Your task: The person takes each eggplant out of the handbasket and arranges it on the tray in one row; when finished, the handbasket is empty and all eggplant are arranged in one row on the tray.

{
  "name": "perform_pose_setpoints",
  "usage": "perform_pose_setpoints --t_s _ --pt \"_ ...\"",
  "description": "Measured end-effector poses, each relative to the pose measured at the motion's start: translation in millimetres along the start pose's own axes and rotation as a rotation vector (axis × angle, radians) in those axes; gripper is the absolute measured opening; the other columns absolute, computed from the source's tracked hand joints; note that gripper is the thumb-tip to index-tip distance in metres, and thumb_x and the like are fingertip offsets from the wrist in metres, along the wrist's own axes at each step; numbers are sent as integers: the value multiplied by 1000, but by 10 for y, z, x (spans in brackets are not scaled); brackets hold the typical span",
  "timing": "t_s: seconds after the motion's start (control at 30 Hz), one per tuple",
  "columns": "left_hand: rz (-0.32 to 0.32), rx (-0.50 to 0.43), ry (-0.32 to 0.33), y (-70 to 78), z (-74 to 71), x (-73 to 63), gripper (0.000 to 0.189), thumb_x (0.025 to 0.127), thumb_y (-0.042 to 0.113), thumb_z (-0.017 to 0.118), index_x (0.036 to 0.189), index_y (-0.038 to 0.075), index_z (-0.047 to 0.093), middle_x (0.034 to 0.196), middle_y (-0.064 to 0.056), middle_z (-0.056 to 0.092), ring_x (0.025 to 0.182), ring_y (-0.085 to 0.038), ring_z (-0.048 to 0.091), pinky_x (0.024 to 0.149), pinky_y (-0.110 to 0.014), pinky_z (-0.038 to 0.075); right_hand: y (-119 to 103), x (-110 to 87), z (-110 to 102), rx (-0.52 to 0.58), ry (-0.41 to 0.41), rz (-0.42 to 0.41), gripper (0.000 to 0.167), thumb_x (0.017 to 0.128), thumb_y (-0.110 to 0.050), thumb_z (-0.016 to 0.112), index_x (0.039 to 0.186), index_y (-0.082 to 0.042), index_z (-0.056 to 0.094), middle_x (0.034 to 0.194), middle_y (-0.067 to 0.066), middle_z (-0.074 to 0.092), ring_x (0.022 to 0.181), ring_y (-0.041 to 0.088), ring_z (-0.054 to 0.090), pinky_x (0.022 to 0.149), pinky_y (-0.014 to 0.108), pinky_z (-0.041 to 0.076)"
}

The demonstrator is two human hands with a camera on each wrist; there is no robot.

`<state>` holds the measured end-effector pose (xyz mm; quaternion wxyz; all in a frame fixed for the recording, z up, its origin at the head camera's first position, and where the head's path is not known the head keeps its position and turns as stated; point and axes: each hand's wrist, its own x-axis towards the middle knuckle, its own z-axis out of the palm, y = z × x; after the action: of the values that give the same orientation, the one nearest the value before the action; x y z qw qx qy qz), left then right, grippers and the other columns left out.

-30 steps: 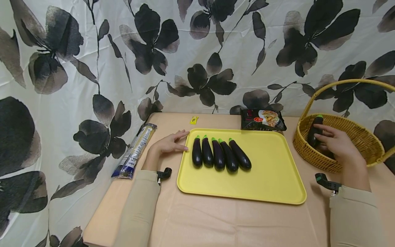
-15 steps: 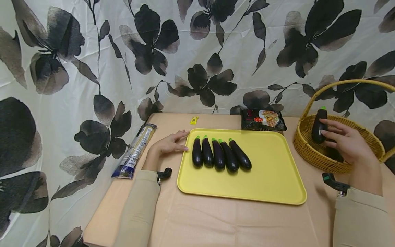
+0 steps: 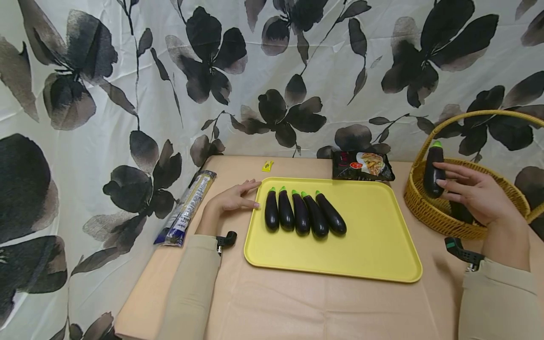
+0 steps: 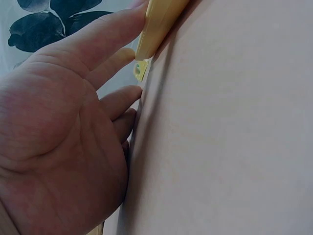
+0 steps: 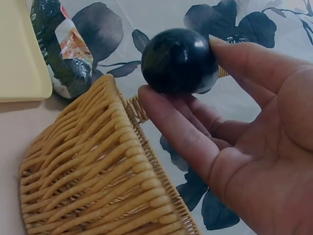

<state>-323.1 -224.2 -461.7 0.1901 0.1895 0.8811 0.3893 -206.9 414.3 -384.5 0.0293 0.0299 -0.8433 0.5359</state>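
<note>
Step in hand, as judged: handling a single eggplant (image 3: 434,171) at the wicker basket (image 3: 425,217), where the right hand (image 3: 484,191) holds it upright over the opening, its grip pinched about the body between thumb and fingers. The left hand (image 3: 231,197) has its fingers extended, touching the left edge of the yellow tray (image 3: 369,245) (five eggplants (image 3: 301,215) lie thereon). The next move calls, in this assessment, for a steady pinch and clearance of rim and handle.
</note>
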Motion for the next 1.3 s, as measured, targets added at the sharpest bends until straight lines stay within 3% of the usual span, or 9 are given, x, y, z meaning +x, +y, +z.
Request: perform_pose_setpoints --t_s 0.17,0.4,0.6,0.83,1.03,1.3 --pt "-6 9 4 16 11 -4 91 85 47 85 162 31 39 176 -1 15 164 -24 2 132 -52 4 -36 -9 32 12 -7 -9 57 104 -14 64 158 -19 47 126 -19 51 97 -6 62 76 14 59" --pt "-18 18 6 31 14 -19 91 85 47 85 162 33 39 176 0 15 164 -23 2 132 -52 4 -91 4 73 183 -99 -42 54 101 0 63 153 -12 53 123 -10 61 95 3 66 77 21 62" --pt "-14 12 5 10 10 -12 91 85 47 85 162 33 39 176 0 15 164 -23 2 132 -52 4 -168 59 219 15 -148 -61 54 104 -8 62 156 -10 48 130 -15 53 101 -3 67 79 21 62" --pt "-8 4 4 14 4 -11 91 85 46 85 162 31 39 176 0 15 164 -23 1 132 -53 3 -228 140 400 58 -312 -91 54 104 -5 61 156 -7 48 140 -12 50 109 2 70 85 24 62" --pt "-8 6 2 19 5 -2 91 86 45 85 162 30 38 176 0 15 164 -23 1 132 -52 3 -256 189 538 -23 -355 -140 51 105 -9 60 154 -4 49 137 -14 52 108 1 69 84 25 63" --pt "-6 -4 -7 10 5 18 93 84 48 86 162 31 38 176 -1 14 164 -24 0 132 -53 2 -289 230 687 -18 -402 -130 50 106 -12 61 154 -4 50 138 -2 48 108 3 67 84 29 63"
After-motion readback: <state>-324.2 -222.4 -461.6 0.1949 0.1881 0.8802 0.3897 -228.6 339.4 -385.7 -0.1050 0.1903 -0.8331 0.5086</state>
